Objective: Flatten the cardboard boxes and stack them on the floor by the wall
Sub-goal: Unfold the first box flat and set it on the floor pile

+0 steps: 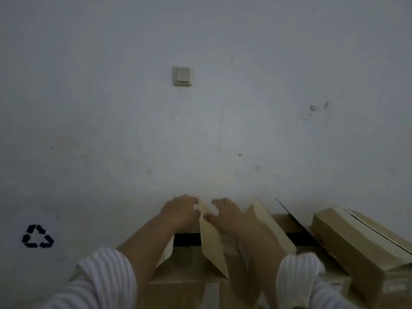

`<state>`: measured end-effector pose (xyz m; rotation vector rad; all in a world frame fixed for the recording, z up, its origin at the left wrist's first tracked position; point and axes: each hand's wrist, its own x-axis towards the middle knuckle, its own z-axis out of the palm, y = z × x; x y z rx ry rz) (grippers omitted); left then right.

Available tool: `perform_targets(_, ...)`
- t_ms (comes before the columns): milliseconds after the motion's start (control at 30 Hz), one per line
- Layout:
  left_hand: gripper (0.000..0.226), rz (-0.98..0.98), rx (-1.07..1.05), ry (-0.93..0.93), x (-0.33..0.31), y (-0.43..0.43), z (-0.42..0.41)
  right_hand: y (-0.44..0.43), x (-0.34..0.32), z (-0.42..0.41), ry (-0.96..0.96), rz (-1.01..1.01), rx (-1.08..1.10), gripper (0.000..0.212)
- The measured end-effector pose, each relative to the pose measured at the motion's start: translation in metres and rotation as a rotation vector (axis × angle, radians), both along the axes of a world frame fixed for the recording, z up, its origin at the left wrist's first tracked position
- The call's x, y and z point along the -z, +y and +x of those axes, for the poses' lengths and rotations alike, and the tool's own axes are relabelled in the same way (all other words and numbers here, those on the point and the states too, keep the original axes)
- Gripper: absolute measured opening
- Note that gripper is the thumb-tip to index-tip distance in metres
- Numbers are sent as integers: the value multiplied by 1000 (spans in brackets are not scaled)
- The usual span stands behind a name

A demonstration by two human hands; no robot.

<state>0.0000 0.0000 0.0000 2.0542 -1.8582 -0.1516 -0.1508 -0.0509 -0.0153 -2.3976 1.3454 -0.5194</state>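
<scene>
A brown cardboard box (189, 264) stands in front of me against the white wall (200, 130), its top flaps raised. My left hand (179, 210) and my right hand (225, 214) both grip the upright middle flap (211, 241) near its top edge, one on each side. Another flap (267, 224) rises to the right of my right hand. A second long cardboard box (356, 241) lies tilted at the right, with a thin flat sheet on top of it. My sleeves are white and striped.
A light switch (182, 76) sits on the wall above the hands. A black recycling symbol (37, 236) shows on a whitish surface at the lower left. The floor is hidden.
</scene>
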Motion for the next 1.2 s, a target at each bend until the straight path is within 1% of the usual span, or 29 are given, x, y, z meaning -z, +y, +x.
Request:
perform_targets(33, 39, 66, -8, -20, 12, 4, -1, 6, 15, 5, 26, 58, -5, 64)
perform_targets(100, 33, 103, -8, -23, 44, 6, 1, 15, 50, 15, 60, 121, -27, 57)
perform_targets(133, 35, 127, -29, -42, 61, 11, 3, 21, 68, 18, 61, 139, -37, 54)
perform_targets(200, 44, 173, -65, -62, 89, 15, 9, 29, 92, 25, -1, 160, -29, 52)
perform_targets(300, 53, 109, -91, -74, 101, 20, 20, 30, 100, 28, -72, 82, -22, 48)
perform_targets(367, 50, 40, -130, -55, 97, 23, 33, 25, 96, 22, -99, 33, -10, 45)
perform_targets(433, 45, -18, -252, 9, 86, 31, 52, 13, 86, 8, -117, 13, 45, 43)
perform_targets(467, 44, -25, -318, -34, 82, 35, 63, 6, 81, -2, -112, -1, 66, 40)
perform_targets(500, 44, 8, -376, -122, 81, 40, 73, -1, 79, -12, -85, -29, 76, 36)
perform_targets(567, 49, 128, -476, -301, 87, 54, 90, -11, 79, -34, 24, -112, 103, 29)
perform_targets(600, 50, 197, -531, -332, 92, 59, 94, -13, 80, -44, 95, -150, 123, 29)
perform_targets(667, 46, 310, -584, -266, 104, 64, 95, -19, 88, -56, 194, -170, 156, 39)
perform_targets(733, 42, 349, -580, -136, 115, 66, 93, -23, 97, -62, 236, -133, 167, 51)
perform_targets(833, 53, 362, -417, 77, 144, 62, 91, -22, 104, -63, 234, -16, 222, 55)
perform_targets(867, 55, 356, -395, 172, 155, 59, 90, -21, 107, -62, 285, -19, 259, 58)
perform_targets(933, 56, 310, -411, 337, 174, 57, 88, -21, 114, -61, 504, -115, 279, 62)
perform_targets(967, 56, 270, -420, 386, 181, 56, 89, -21, 119, -58, 590, -135, 256, 63)
perform_targets(1000, 55, 235, -429, 408, 186, 56, 90, -22, 125, -55, 626, -119, 231, 64)
perform_targets(1033, 56, 213, -437, 411, 191, 55, 92, -22, 132, -50, 613, -66, 205, 64)
perform_targets(1067, 56, 201, -444, 411, 195, 54, 95, -22, 138, -44, 558, 14, 179, 64)
perform_targets(1133, 57, 177, -432, 440, 201, 52, 100, -22, 151, -29, 369, 212, 151, 62)
perform_targets(1200, 57, 141, -407, 501, 205, 50, 101, -19, 163, -18, 131, 413, 166, 63)
